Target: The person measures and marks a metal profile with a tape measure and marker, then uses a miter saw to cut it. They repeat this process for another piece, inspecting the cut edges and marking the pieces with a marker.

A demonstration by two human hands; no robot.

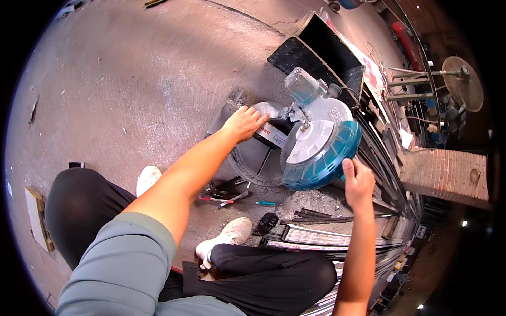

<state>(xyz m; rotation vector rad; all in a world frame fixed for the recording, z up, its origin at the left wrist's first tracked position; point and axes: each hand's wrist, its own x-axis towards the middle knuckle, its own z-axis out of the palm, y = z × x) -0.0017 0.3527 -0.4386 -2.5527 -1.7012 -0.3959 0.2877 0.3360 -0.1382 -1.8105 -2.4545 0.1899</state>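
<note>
A miter saw (pixel 312 146) stands on the dusty floor (pixel 121 89), ahead of the person and a little right of centre, its head tilted up above a round dark base (pixel 257 162). The teal blade guard (pixel 328 164) faces the person, and a clear plastic housing (pixel 301 86) sits at the far end. The right hand (pixel 360 182) is closed around the handle at the guard's right edge, thumb uppermost, the handle mostly hidden by the fingers. The left hand (pixel 245 124) lies palm down at the left rear of the base, fingers reaching toward the grey fence (pixel 269 109); whether it pinches anything under the fingers I cannot tell. On the near side of the base lie a red-and-white marker (pixel 214 199) and a teal pen (pixel 265 203), with a small black object (pixel 266 223) just beside the person's right shoe (pixel 235 232). Long metal profiles (pixel 319 236) lie to the right, near the person's right knee. Behind the saw is an open black box (pixel 328 46), and farther right a brick block (pixel 448 176) and a round fan (pixel 463 84).
</note>
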